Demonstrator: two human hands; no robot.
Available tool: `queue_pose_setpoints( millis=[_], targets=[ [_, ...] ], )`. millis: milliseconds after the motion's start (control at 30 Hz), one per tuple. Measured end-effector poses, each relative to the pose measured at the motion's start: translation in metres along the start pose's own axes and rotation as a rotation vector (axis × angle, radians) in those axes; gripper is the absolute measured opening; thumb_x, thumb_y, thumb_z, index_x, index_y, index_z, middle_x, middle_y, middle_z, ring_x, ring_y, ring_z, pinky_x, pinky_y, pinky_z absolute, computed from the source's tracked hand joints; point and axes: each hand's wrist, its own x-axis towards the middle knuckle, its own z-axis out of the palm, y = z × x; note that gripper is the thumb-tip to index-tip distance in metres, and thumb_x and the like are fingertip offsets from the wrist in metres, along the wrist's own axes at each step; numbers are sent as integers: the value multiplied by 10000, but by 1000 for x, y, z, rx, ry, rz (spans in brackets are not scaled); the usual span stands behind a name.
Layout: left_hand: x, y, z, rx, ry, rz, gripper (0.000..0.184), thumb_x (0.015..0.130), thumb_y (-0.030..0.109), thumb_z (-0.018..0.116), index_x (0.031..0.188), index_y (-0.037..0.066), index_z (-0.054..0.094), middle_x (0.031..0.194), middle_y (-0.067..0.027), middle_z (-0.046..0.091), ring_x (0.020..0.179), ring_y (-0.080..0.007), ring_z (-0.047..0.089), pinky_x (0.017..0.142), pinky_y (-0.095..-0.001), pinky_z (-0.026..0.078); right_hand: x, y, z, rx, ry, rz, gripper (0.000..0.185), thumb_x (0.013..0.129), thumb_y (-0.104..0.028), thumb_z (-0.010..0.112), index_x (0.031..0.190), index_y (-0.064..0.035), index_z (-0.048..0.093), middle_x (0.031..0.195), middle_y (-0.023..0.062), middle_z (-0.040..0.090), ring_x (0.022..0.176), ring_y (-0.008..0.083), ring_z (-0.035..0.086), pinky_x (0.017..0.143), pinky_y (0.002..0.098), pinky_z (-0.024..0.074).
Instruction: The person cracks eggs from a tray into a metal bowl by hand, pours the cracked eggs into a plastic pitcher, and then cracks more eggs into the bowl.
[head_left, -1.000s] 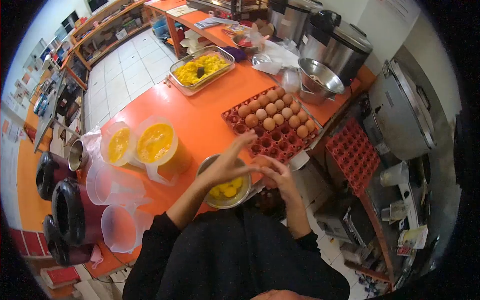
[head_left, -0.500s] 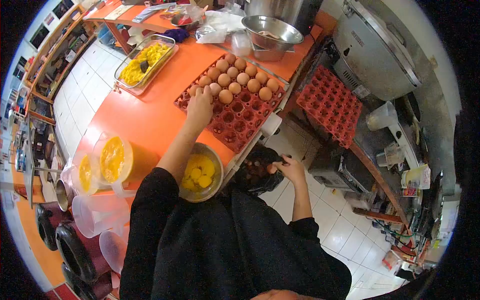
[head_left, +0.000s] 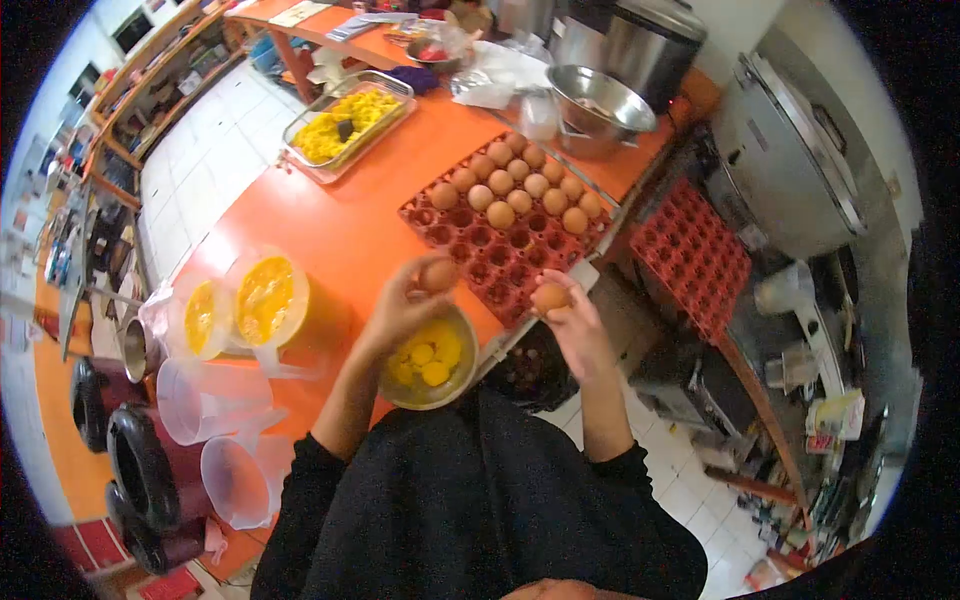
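My left hand (head_left: 405, 300) is closed around a brown egg (head_left: 438, 274) and hovers over the far rim of a metal bowl (head_left: 470, 372). Several yellow yolks (head_left: 428, 362) lie in that bowl. A second brown egg (head_left: 550, 297) sits in the fingers of my right hand (head_left: 582, 335), near the front right corner of a red egg tray (head_left: 498, 272). Whether this egg is whole I cannot tell. Brown eggs fill the tray's back part, while its front cups are bare. Below my right hand, a black bag (head_left: 540, 385) holds what look like eggshells.
On the orange table (head_left: 230, 235) stand jugs of beaten egg (head_left: 265, 300), bare plastic jugs (head_left: 215, 395) and a glass dish of yellow food (head_left: 350, 125). A steel bowl (head_left: 600, 100) is at the back. Another red egg tray (head_left: 690, 260) lies to the right.
My left hand has lifted an egg from the tray and come back over the bowl. My right hand has risen from the black bag to beside the tray. The view has shifted.
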Motion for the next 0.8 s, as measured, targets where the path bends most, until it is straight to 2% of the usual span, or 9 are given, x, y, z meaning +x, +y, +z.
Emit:
queue_pose_setpoints(
  millis=[67, 100, 200, 300, 400, 500, 567, 700, 800],
  targets=[
    [-27, -7, -3, 1, -5, 13, 541, 812, 145, 788, 1290, 39, 557, 1281, -136, 569, 1135, -220, 593, 873, -350, 535, 9, 7, 39, -446, -103, -251, 476, 886, -53, 613, 1344, -17, 489, 1322, 112, 520, 1234, 235, 507, 1057, 343, 403],
    [-35, -22, -6, 72, 19, 64, 537, 815, 138, 785, 1291, 33, 558, 1262, -136, 582, 1132, -216, 594, 870, -340, 537, 9, 13, 58, -420, -133, -235, 511, 871, -52, 638, 1354, -7, 475, 1338, 121, 518, 1287, 251, 470, 1094, 360, 359],
    [-61, -25, -6, 66, 84, 90, 560, 836, 103, 763, 1329, -3, 520, 1263, -119, 598, 1144, -191, 587, 933, -328, 506, 11, 20, 102, -904, -254, -698, 497, 892, -74, 649, 1354, -9, 476, 1354, 190, 492, 1275, 325, 479, 1079, 398, 390],
    [-77, -30, -11, 104, 159, 101, 589, 838, 95, 762, 1352, -17, 498, 1271, -111, 599, 1151, -179, 580, 973, -331, 488, 12, 45, 115, -1003, -510, -726, 495, 884, -31, 635, 1352, -7, 478, 1344, 198, 486, 1251, 364, 488, 1059, 426, 415],
    [-85, -41, -14, -8, 208, 96, 595, 832, 104, 768, 1349, -22, 501, 1284, -121, 591, 1161, -182, 574, 979, -339, 484, 10, 47, 123, -885, -460, -838, 526, 848, 26, 634, 1350, -8, 480, 1333, 193, 488, 1236, 367, 498, 1049, 440, 424],
    [-92, -36, -10, -88, 232, 38, 584, 834, 101, 763, 1344, -21, 504, 1275, -123, 595, 1164, -190, 575, 985, -343, 482, 14, 54, 122, -1037, -559, -916, 558, 818, 49, 648, 1347, -12, 484, 1350, 197, 477, 1237, 371, 500, 1049, 438, 426],
    [-92, -43, -8, -12, 248, -32, 579, 837, 97, 758, 1346, -14, 504, 1269, -125, 596, 1169, -197, 575, 994, -345, 480, 11, 57, 120, -1034, -573, -867, 555, 818, 43, 652, 1345, -14, 486, 1349, 200, 480, 1246, 367, 496, 1050, 437, 425],
    [-94, -35, -4, -73, 222, 14, 591, 838, 86, 747, 1361, 6, 483, 1266, -119, 584, 1166, -198, 571, 995, -338, 477, 13, 60, 116, -982, -521, -882, 573, 803, 25, 675, 1343, -14, 489, 1350, 202, 481, 1261, 355, 491, 1053, 425, 423],
    [-91, -44, -3, -63, 216, 2, 583, 827, 90, 758, 1330, 19, 473, 1259, -107, 563, 1191, -200, 545, 1020, -342, 452, 16, 58, 119, -1046, -565, -763, 559, 836, -1, 669, 1357, -15, 467, 1346, 184, 491, 1268, 309, 497, 1055, 401, 426]
  ],
)
